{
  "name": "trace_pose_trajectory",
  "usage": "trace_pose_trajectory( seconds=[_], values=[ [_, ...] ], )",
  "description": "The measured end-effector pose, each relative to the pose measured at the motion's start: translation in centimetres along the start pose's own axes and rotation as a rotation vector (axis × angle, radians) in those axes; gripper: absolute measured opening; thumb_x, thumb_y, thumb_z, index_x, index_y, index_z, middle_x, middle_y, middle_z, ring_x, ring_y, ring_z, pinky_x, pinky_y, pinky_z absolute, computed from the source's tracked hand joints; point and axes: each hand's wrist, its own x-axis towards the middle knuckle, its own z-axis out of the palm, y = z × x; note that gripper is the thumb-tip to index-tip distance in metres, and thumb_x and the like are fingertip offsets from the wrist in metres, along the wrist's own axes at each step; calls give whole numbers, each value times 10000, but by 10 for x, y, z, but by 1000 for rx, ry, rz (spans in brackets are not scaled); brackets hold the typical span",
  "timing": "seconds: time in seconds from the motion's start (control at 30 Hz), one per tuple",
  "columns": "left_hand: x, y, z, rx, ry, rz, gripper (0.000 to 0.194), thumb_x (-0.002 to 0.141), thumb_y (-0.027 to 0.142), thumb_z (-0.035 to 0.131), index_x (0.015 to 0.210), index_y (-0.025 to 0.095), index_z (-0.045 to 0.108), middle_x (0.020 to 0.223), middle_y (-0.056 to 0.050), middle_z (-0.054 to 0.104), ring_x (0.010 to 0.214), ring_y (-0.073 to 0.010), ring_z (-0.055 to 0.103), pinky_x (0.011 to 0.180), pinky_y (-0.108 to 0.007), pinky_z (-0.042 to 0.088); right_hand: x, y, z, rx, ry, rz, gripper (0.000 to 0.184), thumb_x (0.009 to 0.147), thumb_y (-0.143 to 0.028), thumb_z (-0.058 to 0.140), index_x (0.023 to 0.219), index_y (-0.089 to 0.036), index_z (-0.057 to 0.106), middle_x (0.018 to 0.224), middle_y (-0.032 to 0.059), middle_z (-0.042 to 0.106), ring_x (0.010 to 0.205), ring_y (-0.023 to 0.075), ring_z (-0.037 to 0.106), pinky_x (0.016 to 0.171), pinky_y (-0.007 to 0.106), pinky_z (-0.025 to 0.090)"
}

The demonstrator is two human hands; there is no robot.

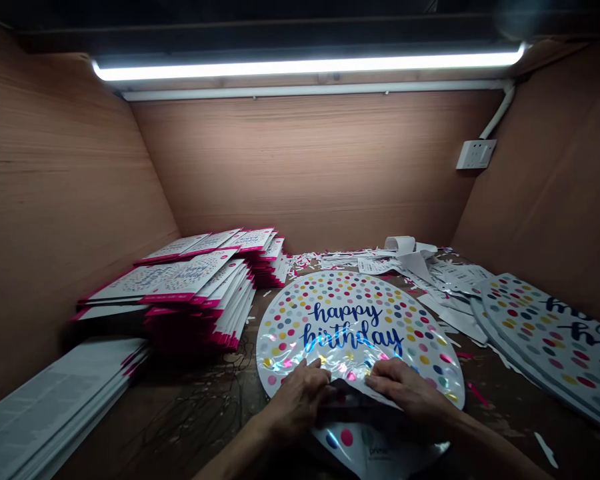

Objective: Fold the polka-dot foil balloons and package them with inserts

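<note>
A round foil balloon (353, 320), white with coloured dots and blue "happy birthday" lettering, lies flat on the dark table in front of me. My left hand (300, 395) and my right hand (405, 387) both press down on its near edge, fingers curled over a fold in the foil. The near part of the balloon (375, 443) is doubled under the hands, with a printed side showing below my wrists.
Stacks of pink-edged printed cards (200, 287) rise at the left, with a white stack (55, 400) nearer me. Several more dotted balloons (555, 340) are piled at the right. Paper strips and scraps (420, 263) litter the back. Wooden walls enclose the booth; a socket (475, 153) is on the right wall.
</note>
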Motion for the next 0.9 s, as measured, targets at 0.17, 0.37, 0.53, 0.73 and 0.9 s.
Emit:
trace_pose_trajectory(
  seconds=[0.17,0.37,0.53,0.73,0.9],
  values=[
    [12,10,-1,5,94,-234,278,865,242,417,625,152,522,585,15,484,599,-118,462,552,-205,311,-22,10,-21,116,-48,-230,314,832,-414,450,1010,-201,596,1026,46,576,941,204,524,798,289,397],
    [16,9,-5,-4,97,-251,351,866,312,408,571,143,497,534,29,414,562,-101,425,515,-203,255,-24,24,-13,-71,188,-419,211,830,-298,436,833,-182,613,874,59,607,819,193,555,719,289,408],
    [8,19,-11,-5,72,-243,274,799,380,506,672,150,584,608,18,532,644,-129,501,556,-203,309,-5,18,4,-53,326,-280,202,733,-260,434,544,-189,420,541,-18,464,564,137,441,553,263,303],
    [17,48,12,182,68,-47,146,751,318,574,788,189,632,773,-21,648,741,-189,584,691,-276,405,1,19,9,58,266,-192,148,610,-253,481,509,-184,396,500,-36,413,522,110,366,513,240,282],
    [19,40,58,467,333,208,116,751,189,528,790,137,623,844,-119,669,817,-288,628,860,-475,426,-3,19,-6,168,4,-138,172,588,-297,510,562,-144,584,476,-26,455,479,105,395,482,224,340]
  ],
)
